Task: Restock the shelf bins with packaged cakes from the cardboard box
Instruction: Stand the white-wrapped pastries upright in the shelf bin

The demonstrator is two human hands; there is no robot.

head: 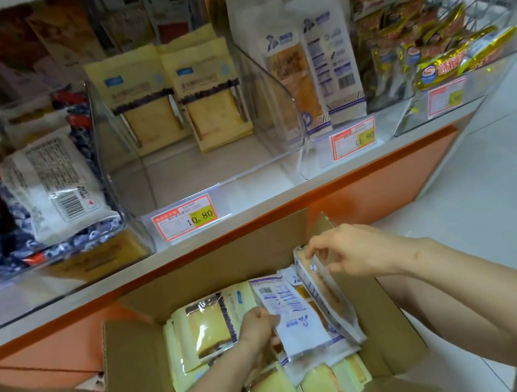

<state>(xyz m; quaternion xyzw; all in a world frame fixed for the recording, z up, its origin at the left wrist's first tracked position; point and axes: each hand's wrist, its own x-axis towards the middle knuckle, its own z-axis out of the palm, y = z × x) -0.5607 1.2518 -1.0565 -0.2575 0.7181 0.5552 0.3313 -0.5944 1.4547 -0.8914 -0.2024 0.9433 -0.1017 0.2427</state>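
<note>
- Packaged cakes in white-and-blue film are held at the lower centre of the frame. A flat white-and-blue packet (pixel 294 321) is gripped by the curled fingers of the left hand (pixel 256 327). The top seam of an upright white-and-blue packet (pixel 327 293) is pinched between thumb and forefinger of the right hand (pixel 356 256), with the other fingers loosely spread.
- Both packets are still inside the open brown cardboard box (pixel 136 375), on top of pale yellow cake packets (pixel 203 331).
- For a clean lift, the two packets are probably best gathered into one stack and held by the seams, so that the soft cake is not squeezed.
- Shelved white-and-blue packets (pixel 315 69) stand in the clear plastic bin (pixel 276 99) at upper centre-right. That bin is judged to be the destination, and room appears to be left in front of them.
- The raised rear box flap (pixel 258 246) and the white shelf lip (pixel 166 263) lie between box and bin. Both must be cleared, and then the bin's front wall.
- Pale tiled floor (pixel 485 195) is seen open at the right.
</note>
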